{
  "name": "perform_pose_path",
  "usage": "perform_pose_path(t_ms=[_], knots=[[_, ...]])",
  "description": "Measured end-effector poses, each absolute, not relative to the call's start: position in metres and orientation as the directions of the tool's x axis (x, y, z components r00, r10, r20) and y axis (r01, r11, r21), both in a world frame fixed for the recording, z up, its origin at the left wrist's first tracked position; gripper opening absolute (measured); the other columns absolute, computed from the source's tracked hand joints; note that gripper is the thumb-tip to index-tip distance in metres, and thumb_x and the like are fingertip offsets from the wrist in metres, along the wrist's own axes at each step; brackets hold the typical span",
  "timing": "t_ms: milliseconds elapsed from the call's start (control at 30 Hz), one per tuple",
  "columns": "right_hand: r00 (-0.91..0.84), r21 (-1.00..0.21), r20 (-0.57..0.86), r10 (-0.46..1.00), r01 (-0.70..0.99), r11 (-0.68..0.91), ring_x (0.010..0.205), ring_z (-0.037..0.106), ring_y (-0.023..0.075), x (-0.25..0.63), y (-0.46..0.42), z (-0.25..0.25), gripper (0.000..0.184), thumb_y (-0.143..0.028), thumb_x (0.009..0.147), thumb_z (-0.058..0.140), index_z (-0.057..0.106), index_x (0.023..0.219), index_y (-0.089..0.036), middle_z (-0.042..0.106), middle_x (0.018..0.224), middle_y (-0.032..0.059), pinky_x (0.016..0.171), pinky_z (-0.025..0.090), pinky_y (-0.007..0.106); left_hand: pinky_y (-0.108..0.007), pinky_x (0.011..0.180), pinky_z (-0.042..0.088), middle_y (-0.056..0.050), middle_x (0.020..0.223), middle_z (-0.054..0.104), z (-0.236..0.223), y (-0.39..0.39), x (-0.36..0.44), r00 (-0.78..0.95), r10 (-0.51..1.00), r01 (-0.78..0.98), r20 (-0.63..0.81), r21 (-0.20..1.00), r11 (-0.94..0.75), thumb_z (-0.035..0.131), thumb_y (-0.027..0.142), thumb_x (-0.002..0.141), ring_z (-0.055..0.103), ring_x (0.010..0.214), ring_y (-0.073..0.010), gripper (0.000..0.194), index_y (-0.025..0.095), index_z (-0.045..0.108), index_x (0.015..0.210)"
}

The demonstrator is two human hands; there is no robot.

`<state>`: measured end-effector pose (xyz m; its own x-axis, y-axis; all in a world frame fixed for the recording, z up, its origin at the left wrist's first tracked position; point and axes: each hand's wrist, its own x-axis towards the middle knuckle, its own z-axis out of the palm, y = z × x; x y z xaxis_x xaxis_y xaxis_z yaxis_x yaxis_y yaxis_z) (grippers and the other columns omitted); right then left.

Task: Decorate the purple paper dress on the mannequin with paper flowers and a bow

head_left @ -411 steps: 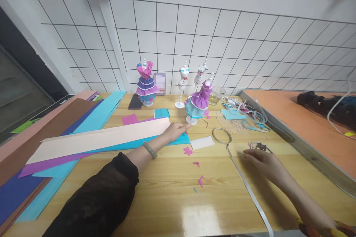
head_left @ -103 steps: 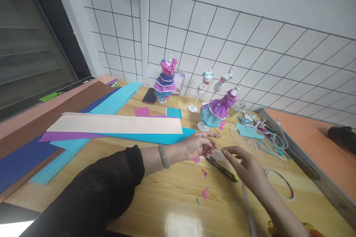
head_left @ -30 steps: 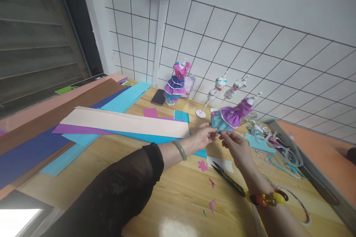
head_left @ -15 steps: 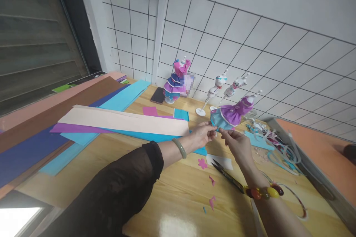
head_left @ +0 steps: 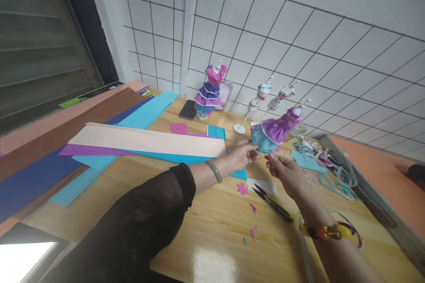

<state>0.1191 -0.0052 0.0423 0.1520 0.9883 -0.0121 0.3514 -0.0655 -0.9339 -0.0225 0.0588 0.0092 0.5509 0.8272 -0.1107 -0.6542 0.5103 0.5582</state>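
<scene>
A small dress form (head_left: 292, 117) wears a paper dress with a purple top layer and a light blue skirt (head_left: 265, 140) trimmed in white; the form leans to the right. My left hand (head_left: 244, 154), with a jade bangle on its wrist, pinches the left edge of the blue hem. Just below the hem's right part is my right hand (head_left: 287, 172), thumb and fingers pressed together; whether anything lies between them is hidden. Black-handled scissors (head_left: 274, 203) rest on the wooden table, beside a white paper strip (head_left: 262, 186) and a pink paper flower (head_left: 242, 189).
Long coloured paper sheets (head_left: 149, 139) cover the left side. At the back stand a dressed form (head_left: 209, 93), a phone (head_left: 188, 109) and two bare white forms (head_left: 257, 101). Ribbons and trims (head_left: 335, 170) pile up at right by a raised edge. Pink scraps (head_left: 253, 233) lie in front.
My right hand has shifted slightly right and down from the hem, its fingertips drawing apart from my left hand's. My left hand keeps its pinch. The whole view has moved a little.
</scene>
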Motion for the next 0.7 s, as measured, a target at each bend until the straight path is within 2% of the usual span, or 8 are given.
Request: perform_pose_path(t_ms=[100,200,333,433,533,700], knots=[[0.109,-0.856,0.005,0.994,0.514,-0.052,0.044,0.038,0.0085,0.117,-0.017,0.047,0.044,-0.059,0.069,0.060,0.060,0.059,-0.016,0.050,0.050,0.0004,0.042,0.031,0.022,-0.022,0.062,0.042,0.001,0.066,0.054,0.010,0.058,-0.023,0.548,0.827,-0.650,-0.122,0.560,0.513,0.062,0.009,0.069,0.052,0.057,-0.0064,0.018,0.015,0.050,0.082],[0.012,-0.769,-0.012,1.000,0.639,-0.016,0.043,0.041,0.0101,0.112,-0.030,0.046,0.038,-0.055,0.071,0.059,0.062,0.066,-0.018,0.054,0.051,0.0004,0.042,0.033,0.023,-0.022,0.060,0.040,0.001,0.066,0.054,0.011,0.057,-0.023,0.544,0.831,-0.652,-0.116,0.565,0.506,0.063,0.011,0.069,0.050,0.054,-0.0056,0.019,0.016,0.050,0.082],[-0.201,-0.603,-0.028,0.979,0.785,0.144,0.058,0.054,0.0163,0.102,-0.043,0.034,0.024,-0.042,0.077,0.055,0.068,0.078,-0.021,0.066,0.071,0.0045,0.055,0.041,0.028,-0.022,0.058,0.040,0.003,0.065,0.052,0.011,0.056,-0.023,0.530,0.835,-0.647,-0.148,0.566,0.511,0.064,0.011,0.066,0.049,0.054,-0.0060,0.023,0.017,0.048,0.082],[-0.326,-0.503,-0.037,0.945,0.823,0.264,0.069,0.059,0.0191,0.094,-0.045,0.025,0.019,-0.034,0.078,0.053,0.069,0.081,-0.024,0.068,0.081,0.0047,0.063,0.043,0.029,-0.021,0.057,0.040,0.002,0.065,0.053,0.010,0.057,-0.024,0.544,0.828,-0.636,-0.136,0.577,0.513,0.065,0.012,0.066,0.050,0.055,-0.0065,0.024,0.017,0.049,0.082],[-0.293,-0.469,-0.053,0.955,0.851,0.235,0.068,0.059,0.0185,0.086,-0.045,0.018,0.018,-0.029,0.077,0.051,0.067,0.077,-0.022,0.067,0.078,0.0047,0.062,0.041,0.028,-0.021,0.057,0.041,0.002,0.065,0.053,0.008,0.058,-0.023,0.547,0.827,-0.633,-0.132,0.581,0.512,0.066,0.013,0.065,0.050,0.055,-0.0065,0.024,0.017,0.049,0.083],[-0.225,-0.510,-0.128,0.966,0.850,0.131,0.054,0.052,0.0143,0.077,-0.043,0.015,0.014,-0.025,0.074,0.050,0.060,0.066,-0.020,0.063,0.061,0.0009,0.050,0.034,0.025,-0.021,0.058,0.041,0.003,0.066,0.053,0.006,0.060,-0.022,0.560,0.821,-0.635,-0.112,0.578,0.512,0.066,0.012,0.065,0.050,0.056,-0.0059,0.025,0.017,0.050,0.084]])
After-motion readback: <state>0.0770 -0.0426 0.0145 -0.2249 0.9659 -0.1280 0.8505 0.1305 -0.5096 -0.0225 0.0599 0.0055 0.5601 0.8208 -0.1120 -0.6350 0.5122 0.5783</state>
